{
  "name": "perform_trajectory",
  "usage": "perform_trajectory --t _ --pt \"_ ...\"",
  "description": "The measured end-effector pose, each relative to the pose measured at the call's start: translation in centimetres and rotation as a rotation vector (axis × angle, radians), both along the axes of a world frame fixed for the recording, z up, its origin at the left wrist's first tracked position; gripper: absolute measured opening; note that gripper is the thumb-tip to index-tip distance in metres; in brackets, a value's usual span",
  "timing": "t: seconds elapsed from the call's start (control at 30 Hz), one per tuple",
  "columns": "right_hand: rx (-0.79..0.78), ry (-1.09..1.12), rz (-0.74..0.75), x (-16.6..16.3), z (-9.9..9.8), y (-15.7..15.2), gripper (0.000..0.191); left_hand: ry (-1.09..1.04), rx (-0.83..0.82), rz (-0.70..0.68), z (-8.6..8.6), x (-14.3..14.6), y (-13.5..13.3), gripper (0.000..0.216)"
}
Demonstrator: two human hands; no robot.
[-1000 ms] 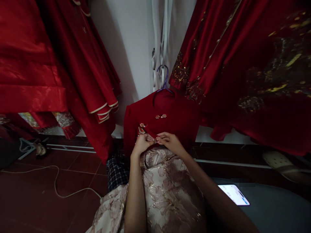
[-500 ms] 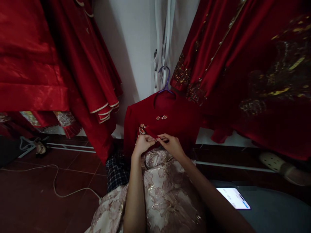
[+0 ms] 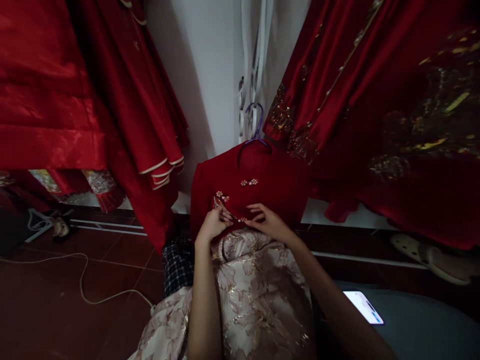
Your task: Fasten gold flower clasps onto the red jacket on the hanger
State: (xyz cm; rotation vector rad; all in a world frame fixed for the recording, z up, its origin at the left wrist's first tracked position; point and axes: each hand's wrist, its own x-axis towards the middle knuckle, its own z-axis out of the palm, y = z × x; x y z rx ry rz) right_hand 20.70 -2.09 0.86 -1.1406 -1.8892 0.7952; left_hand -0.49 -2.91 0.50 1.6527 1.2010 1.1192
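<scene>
A dark red jacket (image 3: 275, 187) hangs in front of me on a purple hanger (image 3: 257, 137). A beaded pearl fastener (image 3: 249, 182) sits at its upper chest, and a jewelled ornament (image 3: 221, 197) at its left side. My left hand (image 3: 213, 225) is just below the ornament, its fingers closed on the jacket front. My right hand (image 3: 268, 222) has its fingers spread, with the thumb beside a lower beaded fastener (image 3: 240, 219). Across my lap, under the jacket, lies pale floral brocade (image 3: 262, 290) with gold threads.
Red garments (image 3: 142, 115) hang at the left, and gold-embroidered red garments (image 3: 348, 100) at the right. A lit phone (image 3: 363, 307) lies on a grey surface (image 3: 423, 320). A white cable (image 3: 84, 285) crosses the tiled floor. Pale clogs (image 3: 431, 257) are at the right.
My hands, pinched together at the lower fastener before, have moved apart. The left shifted left below the ornament; the right spread its fingers and moved slightly right.
</scene>
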Motion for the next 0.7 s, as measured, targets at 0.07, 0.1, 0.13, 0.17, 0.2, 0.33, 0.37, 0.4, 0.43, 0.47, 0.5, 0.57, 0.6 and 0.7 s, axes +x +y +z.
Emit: perform_trajectory --t 0.07,0.1,0.13,0.17,0.2,0.33,0.37,0.4,0.43,0.47,0.5,0.57,0.6,0.7 --pt "0.012 0.022 -0.017 0.9 1.3 0.0 0.039 0.060 0.034 0.031 0.3 -1.0 -0.3 0.022" --pt "0.023 0.030 -0.030 1.2 2.0 -0.1 0.034 0.087 0.050 0.039 0.5 -1.4 -0.4 0.019" --pt "0.034 0.037 -0.038 1.4 2.6 -0.2 0.031 0.104 0.061 0.038 0.6 -1.7 -0.5 0.017" --pt "0.046 0.042 -0.040 1.5 3.1 -0.4 0.029 0.111 0.069 0.029 0.6 -1.8 -0.6 0.016" --pt "0.063 0.043 -0.037 1.5 3.5 -0.5 0.027 0.111 0.075 0.015 0.7 -1.7 -0.6 0.015" --pt "0.079 0.030 0.038 0.9 2.8 -0.6 0.030 0.106 0.061 -0.063 0.2 -0.2 -0.2 0.015" --pt "0.045 0.034 0.070 0.6 2.2 -0.5 0.032 0.119 0.043 -0.075 0.0 0.2 0.0 0.017" --pt "0.007 0.043 0.092 0.2 1.4 -0.4 0.033 0.136 0.024 -0.083 -0.3 0.6 0.1 0.018" --pt "-0.025 0.055 0.101 -0.1 0.6 -0.2 0.033 0.156 0.010 -0.090 -0.6 0.9 0.3 0.020" --pt "-0.046 0.065 0.095 -0.5 -0.2 0.0 0.031 0.173 0.004 -0.094 -0.8 1.1 0.4 0.022" --pt "-0.056 0.074 0.079 -0.8 -1.0 0.1 0.028 0.188 0.004 -0.097 -1.1 1.2 0.6 0.023" --pt "-0.059 0.084 0.051 -1.2 -2.3 0.5 0.025 0.212 0.016 -0.099 -1.5 1.3 0.8 0.023" --pt "-0.059 0.088 0.045 -1.3 -2.7 0.6 0.025 0.230 0.027 -0.091 -1.6 1.3 0.9 0.022" --pt "-0.072 0.093 0.055 -1.3 -3.5 0.9 0.028 0.302 0.080 -0.017 -1.9 1.4 1.0 0.014"
